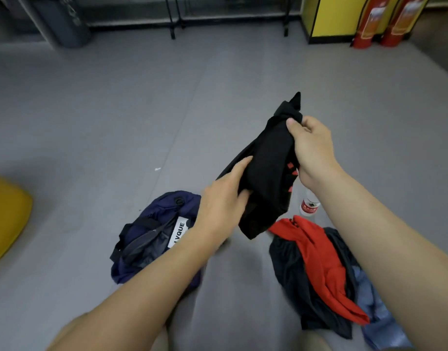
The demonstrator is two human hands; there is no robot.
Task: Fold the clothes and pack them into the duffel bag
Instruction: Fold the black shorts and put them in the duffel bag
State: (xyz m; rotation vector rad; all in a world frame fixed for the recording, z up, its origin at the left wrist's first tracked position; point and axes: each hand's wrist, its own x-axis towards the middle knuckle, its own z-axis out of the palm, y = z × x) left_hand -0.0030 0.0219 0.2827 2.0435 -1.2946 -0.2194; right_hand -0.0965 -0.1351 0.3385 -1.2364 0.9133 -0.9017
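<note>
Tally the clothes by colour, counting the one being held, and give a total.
Black: 2, the black garment held up and the dark garment lying partly under the red one
Red: 1, the red garment
Blue: 1, the blue garment
Total: 4

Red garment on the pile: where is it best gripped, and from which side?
Pinch the red garment at its bunched, raised far end near the bottle, coming down from above. It lies uppermost across the dark clothes, so that ridge should lift free. Both the left hand and right hand currently hold the black garment.
</note>
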